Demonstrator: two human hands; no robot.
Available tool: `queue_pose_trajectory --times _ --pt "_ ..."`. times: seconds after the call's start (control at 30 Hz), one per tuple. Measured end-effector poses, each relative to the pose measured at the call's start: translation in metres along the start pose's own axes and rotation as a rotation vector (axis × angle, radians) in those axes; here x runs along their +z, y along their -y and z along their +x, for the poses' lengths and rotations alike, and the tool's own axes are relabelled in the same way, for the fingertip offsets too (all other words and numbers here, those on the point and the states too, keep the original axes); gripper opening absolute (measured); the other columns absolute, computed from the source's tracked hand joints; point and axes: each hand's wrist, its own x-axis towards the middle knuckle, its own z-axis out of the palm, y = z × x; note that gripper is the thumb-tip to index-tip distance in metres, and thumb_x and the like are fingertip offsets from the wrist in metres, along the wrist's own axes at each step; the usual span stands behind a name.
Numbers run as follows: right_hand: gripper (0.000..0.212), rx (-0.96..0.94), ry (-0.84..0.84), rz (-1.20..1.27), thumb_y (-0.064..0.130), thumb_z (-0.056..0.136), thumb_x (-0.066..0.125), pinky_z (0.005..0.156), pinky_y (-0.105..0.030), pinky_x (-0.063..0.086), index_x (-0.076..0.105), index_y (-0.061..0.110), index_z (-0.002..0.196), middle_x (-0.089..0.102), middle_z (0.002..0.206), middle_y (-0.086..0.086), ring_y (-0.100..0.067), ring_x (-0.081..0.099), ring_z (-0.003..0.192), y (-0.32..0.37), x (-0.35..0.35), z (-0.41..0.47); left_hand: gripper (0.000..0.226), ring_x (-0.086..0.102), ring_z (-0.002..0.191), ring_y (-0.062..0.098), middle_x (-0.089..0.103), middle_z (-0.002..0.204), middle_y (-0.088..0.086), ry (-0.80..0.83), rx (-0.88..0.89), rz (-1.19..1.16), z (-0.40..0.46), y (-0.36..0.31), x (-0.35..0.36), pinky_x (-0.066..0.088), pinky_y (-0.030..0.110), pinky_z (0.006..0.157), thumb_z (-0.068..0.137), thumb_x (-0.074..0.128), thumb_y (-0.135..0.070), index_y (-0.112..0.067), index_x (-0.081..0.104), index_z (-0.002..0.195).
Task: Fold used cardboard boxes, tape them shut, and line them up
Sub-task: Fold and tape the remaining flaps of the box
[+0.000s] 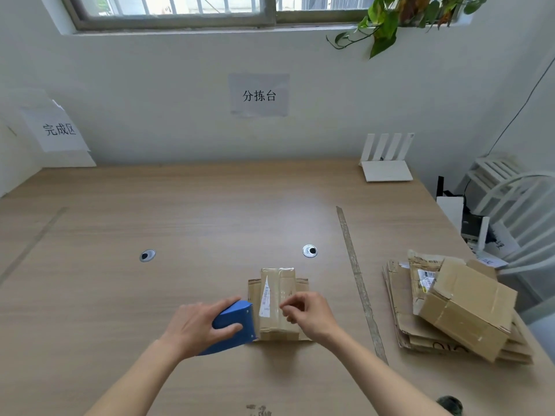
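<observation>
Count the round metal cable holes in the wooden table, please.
2. One round metal cable hole sits left of centre; the other sits right of centre, beyond the small brown cardboard box. None seems hidden.

- A wooden table (pixel 150 295) fills most of the view, with two round cable holes (pixel 147 255) in its top.
- A white router (pixel 386 163) with four upright antennas stands at the far right edge of the table, near the wall.
- A paper sign (pixel 259 95) with black characters is stuck on the wall, and a second sign (pixel 58 129) hangs at the left.
- A window (pixel 210 10) is above, and a green plant (pixel 387 22) hangs down from its sill.
- A white chair (pixel 516 199) is beside the table at the right.
</observation>
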Motion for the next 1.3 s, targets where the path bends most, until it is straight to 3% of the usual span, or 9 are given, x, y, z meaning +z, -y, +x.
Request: queue_pose_trajectory --times 0.27,0.37,0.53,0.77,0.9,1.1,1.3 --pt "0.020 0.147 -0.054 -0.015 0.008 0.087 0.069 0.072 -0.035 0.060 0.076 0.024 0.078 0.074 0.069 0.002 -0.010 0.068 0.063 -0.054 -0.020 -0.010 0.062 0.063 0.087 0.008 0.068 0.106 -0.021 0.121 -0.013 0.011 0.003 0.005 0.027 0.047 0.028 0.071 0.081 0.030 -0.079 -0.057 0.034 0.139" --pt "0.015 0.188 -0.017 -0.009 0.010 0.088 0.071 0.072 -0.033 0.062 0.077 0.022 0.081 0.075 0.075 -0.003 -0.013 0.069 0.069 -0.065 -0.020 -0.014 0.066 0.062 0.085 0.008 0.069 0.105 -0.019 0.126 -0.013 0.007 0.004 0.009 0.039 0.047 0.027 0.072 0.079 0.026 -0.082 -0.059 0.032 0.141" --pt "0.010 0.284 -0.078 0.074 0.012 0.084 0.077 0.072 -0.035 0.062 0.079 0.021 0.081 0.075 0.074 0.001 -0.013 0.067 0.070 -0.083 -0.006 -0.011 0.053 0.062 0.085 0.006 0.068 0.107 -0.025 0.107 -0.017 -0.035 0.011 0.014 0.050 0.046 0.023 0.071 0.086 0.038 -0.076 -0.059 0.042 0.136" --pt "0.009 0.345 -0.137 0.140 0.006 0.084 0.075 0.063 -0.026 0.059 0.077 0.015 0.083 0.070 0.068 0.004 -0.009 0.065 0.061 -0.088 0.010 -0.001 0.050 0.061 0.087 0.006 0.068 0.108 -0.025 0.152 -0.055 -0.046 0.015 0.021 0.058 0.048 0.024 0.074 0.088 0.041 -0.074 -0.058 0.044 0.136" --pt "0.011 0.376 -0.151 0.148 0.006 0.083 0.075 0.064 -0.027 0.060 0.077 0.016 0.081 0.073 0.069 0.000 -0.012 0.065 0.062 -0.090 0.014 0.005 0.064 0.061 0.084 0.005 0.069 0.105 -0.024 0.163 -0.047 -0.018 0.020 0.025 0.060 0.048 0.025 0.071 0.078 0.028 -0.082 -0.058 0.043 0.136" --pt "0.010 0.409 -0.181 0.135 0.007 0.081 0.075 0.064 -0.028 0.061 0.078 0.016 0.079 0.074 0.069 0.000 -0.013 0.065 0.060 -0.093 0.020 0.009 0.056 0.062 0.083 0.007 0.069 0.105 -0.022 0.160 -0.045 -0.007 0.025 0.028 0.062 0.045 0.025 0.068 0.085 0.035 -0.078 -0.057 0.044 0.137" --pt "0.008 0.475 -0.202 0.061 0.014 0.076 0.075 0.073 -0.038 0.064 0.078 0.020 0.073 0.074 0.064 0.004 -0.014 0.071 0.059 -0.099 0.026 0.015 0.052 0.057 0.081 0.006 0.069 0.107 -0.021 0.178 -0.056 -0.014 0.027 0.028 0.069 0.039 0.023 0.063 0.089 0.040 -0.076 -0.057 0.042 0.137"
